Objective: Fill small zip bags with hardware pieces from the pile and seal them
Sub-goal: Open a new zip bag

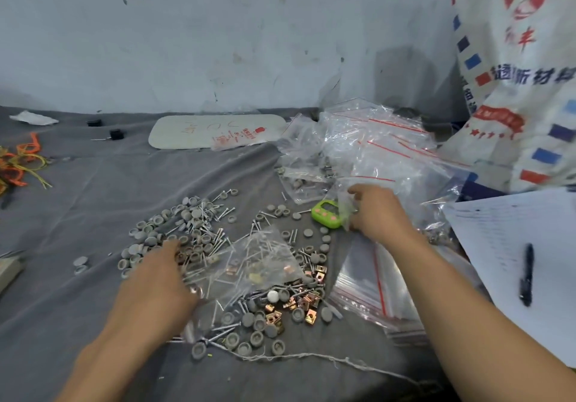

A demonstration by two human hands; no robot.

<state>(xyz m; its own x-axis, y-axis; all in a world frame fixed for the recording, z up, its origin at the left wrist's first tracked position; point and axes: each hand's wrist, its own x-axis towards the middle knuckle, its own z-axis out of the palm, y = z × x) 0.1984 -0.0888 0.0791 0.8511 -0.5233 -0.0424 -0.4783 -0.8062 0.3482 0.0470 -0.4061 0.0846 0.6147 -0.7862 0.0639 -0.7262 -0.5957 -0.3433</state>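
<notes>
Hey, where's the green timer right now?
In the head view the green timer lies on the grey cloth right of centre, partly behind the clear bag that the right hand pinches, with the hardware pile to its left.

Noted: grey cloth [93, 199]; grey caps [149, 227]; silver screws [218, 239]; copper nuts [311, 311]. Clear bags [389, 152], red seal stripes. Green timer [327, 214], pink buttons. Black pen [526, 274] on white paper [498, 239], lower right. Orange and yellow ties [21, 164], left edge. White sack [523, 90], red-and-blue blocks, upper right.
</notes>
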